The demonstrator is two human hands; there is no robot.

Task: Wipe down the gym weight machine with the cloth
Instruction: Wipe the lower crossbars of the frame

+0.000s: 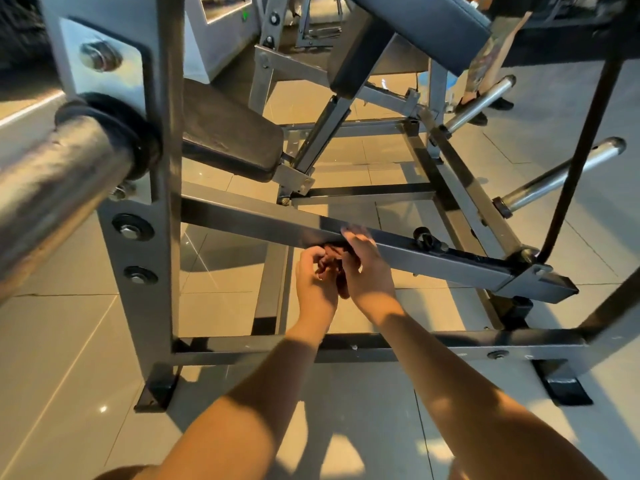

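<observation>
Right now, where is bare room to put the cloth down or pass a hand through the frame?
Bare tiles left of the upright post. Open gap between slanted bar and base rail, left of the left hand. Crowded right: bracket, cable, pegs.

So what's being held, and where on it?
A dark cloth, bunched: the left hand curls round its left side; the right hand lies against its right side, grip unclear.
</observation>
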